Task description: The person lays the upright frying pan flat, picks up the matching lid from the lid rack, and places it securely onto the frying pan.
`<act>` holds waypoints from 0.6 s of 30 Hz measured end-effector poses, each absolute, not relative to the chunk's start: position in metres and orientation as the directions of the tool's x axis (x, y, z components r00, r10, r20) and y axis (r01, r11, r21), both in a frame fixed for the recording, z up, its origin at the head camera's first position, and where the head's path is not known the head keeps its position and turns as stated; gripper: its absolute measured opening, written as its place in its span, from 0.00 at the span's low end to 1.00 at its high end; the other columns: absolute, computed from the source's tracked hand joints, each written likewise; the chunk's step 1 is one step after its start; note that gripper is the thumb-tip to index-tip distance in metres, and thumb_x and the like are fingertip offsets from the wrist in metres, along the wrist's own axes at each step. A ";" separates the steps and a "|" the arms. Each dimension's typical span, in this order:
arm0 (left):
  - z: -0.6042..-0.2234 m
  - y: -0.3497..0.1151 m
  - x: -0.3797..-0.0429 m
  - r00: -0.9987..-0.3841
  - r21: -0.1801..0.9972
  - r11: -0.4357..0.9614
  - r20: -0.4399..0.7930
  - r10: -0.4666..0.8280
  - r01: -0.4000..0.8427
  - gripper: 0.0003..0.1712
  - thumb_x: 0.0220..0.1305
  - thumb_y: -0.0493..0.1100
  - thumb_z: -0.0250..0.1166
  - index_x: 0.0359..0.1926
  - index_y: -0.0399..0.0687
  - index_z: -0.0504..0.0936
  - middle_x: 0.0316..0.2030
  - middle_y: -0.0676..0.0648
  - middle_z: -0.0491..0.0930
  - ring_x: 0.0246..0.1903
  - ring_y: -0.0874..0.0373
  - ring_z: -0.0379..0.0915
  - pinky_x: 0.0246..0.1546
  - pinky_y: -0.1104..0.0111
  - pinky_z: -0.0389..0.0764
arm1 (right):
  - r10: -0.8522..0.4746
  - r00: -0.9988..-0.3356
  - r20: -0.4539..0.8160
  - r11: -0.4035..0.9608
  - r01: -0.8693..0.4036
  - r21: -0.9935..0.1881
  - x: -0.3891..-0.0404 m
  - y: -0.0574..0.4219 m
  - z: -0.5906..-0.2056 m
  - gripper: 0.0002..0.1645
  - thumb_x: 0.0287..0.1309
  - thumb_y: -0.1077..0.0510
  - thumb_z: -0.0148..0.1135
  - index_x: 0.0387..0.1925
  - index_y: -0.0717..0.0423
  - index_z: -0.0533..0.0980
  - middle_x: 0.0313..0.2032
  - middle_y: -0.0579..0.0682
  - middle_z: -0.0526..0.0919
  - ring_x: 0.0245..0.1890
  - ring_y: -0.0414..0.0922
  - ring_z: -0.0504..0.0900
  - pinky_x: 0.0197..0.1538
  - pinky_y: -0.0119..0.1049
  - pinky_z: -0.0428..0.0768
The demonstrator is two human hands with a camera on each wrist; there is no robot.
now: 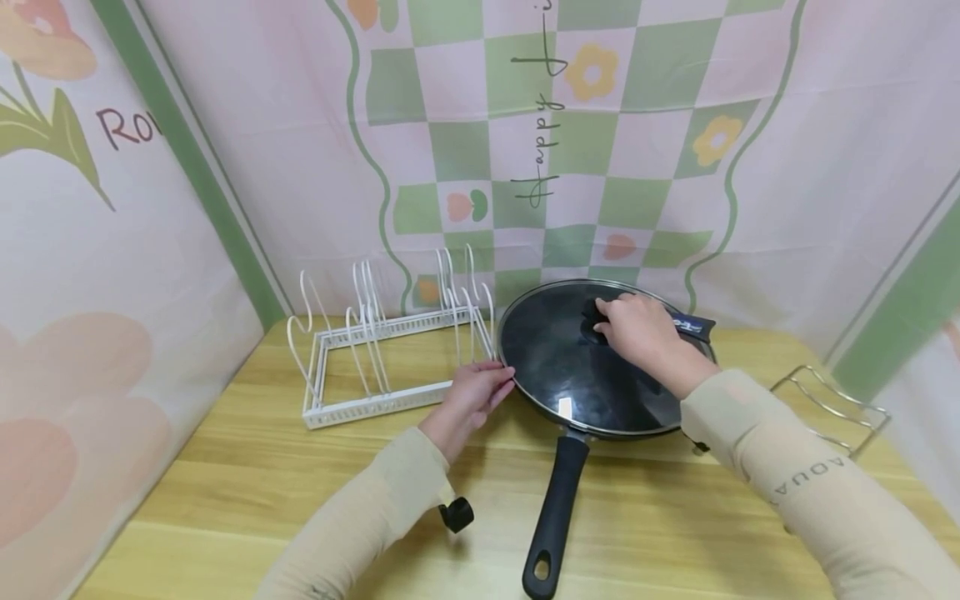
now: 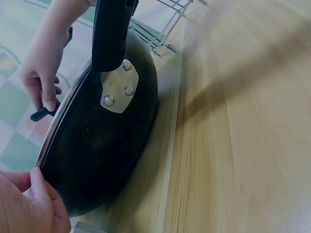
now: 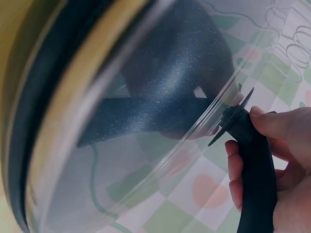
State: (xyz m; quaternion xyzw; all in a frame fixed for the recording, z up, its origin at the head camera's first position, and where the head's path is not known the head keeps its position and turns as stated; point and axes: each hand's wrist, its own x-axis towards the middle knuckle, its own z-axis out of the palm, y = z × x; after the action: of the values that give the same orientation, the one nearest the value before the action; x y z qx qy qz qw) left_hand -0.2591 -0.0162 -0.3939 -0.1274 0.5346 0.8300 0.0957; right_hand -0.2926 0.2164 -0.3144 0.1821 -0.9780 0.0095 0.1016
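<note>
A black frying pan (image 2: 92, 160) stands on the table with its long handle (image 1: 558, 508) toward me. Over it lies a glass lid (image 1: 555, 367) with a metal rim and black knob (image 3: 255, 170). My right hand (image 1: 641, 333) grips that knob, thumb on one side and fingers curled round the other. On the near left side, my left hand (image 1: 474, 396) pinches the pan's edge between thumb and fingers, right where the lid rim meets it. In the left wrist view the thumb (image 2: 41, 191) overlaps the dark side of the pan.
A white rack (image 1: 382, 404) with tall wire loops stands just left of the pan. To the right is a small metal wire rack (image 1: 847, 404), partly behind my right sleeve. A dark tab with a blue label (image 1: 693, 326) juts out past the lid. A patterned curtain (image 1: 450, 150) hangs behind.
</note>
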 end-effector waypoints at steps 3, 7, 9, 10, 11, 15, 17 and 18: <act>-0.394 -0.016 -0.259 -0.948 0.863 -0.407 -0.316 0.027 -0.299 0.14 0.66 0.22 0.61 0.52 0.25 0.73 0.35 0.45 0.77 0.28 0.63 0.78 0.39 0.76 0.83 | -0.358 -0.913 0.197 0.932 -0.361 0.022 -0.293 0.217 -0.313 0.29 0.69 0.59 0.65 0.65 0.70 0.73 0.49 0.71 0.81 0.47 0.66 0.80 0.51 0.61 0.78; -0.394 -0.016 -0.259 -0.950 0.867 -0.402 -0.310 0.029 -0.295 0.13 0.68 0.23 0.61 0.52 0.25 0.73 0.36 0.44 0.77 0.29 0.63 0.78 0.40 0.76 0.83 | -0.365 -0.909 0.201 0.930 -0.368 0.021 -0.293 0.217 -0.312 0.28 0.69 0.58 0.65 0.65 0.70 0.73 0.49 0.71 0.81 0.47 0.66 0.80 0.51 0.61 0.77; -0.395 -0.016 -0.259 -0.951 0.868 -0.399 -0.307 0.035 -0.295 0.13 0.68 0.23 0.61 0.52 0.25 0.73 0.36 0.44 0.77 0.29 0.63 0.77 0.40 0.76 0.83 | -0.363 -0.910 0.203 0.930 -0.366 0.021 -0.292 0.217 -0.313 0.28 0.69 0.58 0.65 0.65 0.70 0.73 0.49 0.71 0.81 0.47 0.66 0.80 0.51 0.61 0.77; -0.395 -0.016 -0.259 -0.952 0.868 -0.399 -0.305 0.039 -0.295 0.13 0.68 0.23 0.61 0.52 0.26 0.73 0.36 0.44 0.77 0.30 0.63 0.77 0.40 0.76 0.83 | -0.361 -0.910 0.204 0.931 -0.364 0.023 -0.292 0.217 -0.313 0.28 0.69 0.58 0.65 0.65 0.70 0.73 0.49 0.71 0.81 0.47 0.66 0.80 0.51 0.61 0.77; -0.395 -0.016 -0.259 -0.951 0.868 -0.398 -0.307 0.042 -0.297 0.12 0.68 0.23 0.61 0.51 0.26 0.73 0.35 0.45 0.76 0.30 0.63 0.77 0.39 0.76 0.83 | -0.359 -0.910 0.206 0.932 -0.362 0.024 -0.291 0.217 -0.313 0.28 0.69 0.58 0.65 0.65 0.70 0.73 0.48 0.71 0.81 0.47 0.66 0.80 0.51 0.61 0.77; -0.395 -0.016 -0.258 -0.950 0.868 -0.394 -0.309 0.046 -0.302 0.12 0.68 0.24 0.61 0.51 0.26 0.73 0.36 0.45 0.77 0.31 0.62 0.77 0.40 0.76 0.83 | -0.356 -0.908 0.219 0.933 -0.357 0.036 -0.291 0.217 -0.315 0.28 0.70 0.58 0.64 0.65 0.70 0.73 0.48 0.71 0.81 0.46 0.66 0.80 0.51 0.61 0.77; -0.395 -0.016 -0.258 -0.950 0.869 -0.392 -0.310 0.044 -0.302 0.13 0.69 0.24 0.60 0.52 0.26 0.73 0.38 0.44 0.77 0.31 0.62 0.77 0.42 0.75 0.83 | -0.354 -0.908 0.223 0.934 -0.353 0.043 -0.290 0.216 -0.316 0.28 0.70 0.58 0.64 0.65 0.70 0.73 0.48 0.71 0.81 0.46 0.66 0.80 0.50 0.61 0.77; -0.395 -0.016 -0.258 -0.950 0.869 -0.391 -0.310 0.045 -0.302 0.13 0.69 0.24 0.60 0.53 0.26 0.73 0.38 0.44 0.77 0.32 0.62 0.77 0.42 0.75 0.83 | -0.353 -0.908 0.226 0.935 -0.352 0.045 -0.290 0.216 -0.317 0.28 0.70 0.58 0.64 0.65 0.70 0.73 0.48 0.71 0.81 0.46 0.67 0.80 0.50 0.61 0.78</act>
State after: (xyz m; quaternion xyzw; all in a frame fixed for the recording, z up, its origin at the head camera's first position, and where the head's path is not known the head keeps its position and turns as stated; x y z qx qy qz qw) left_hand -0.2575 -0.0165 -0.3947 -0.1189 0.5415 0.8256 0.1050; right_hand -0.2901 0.2161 -0.3167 0.1805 -0.9767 -0.0019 0.1158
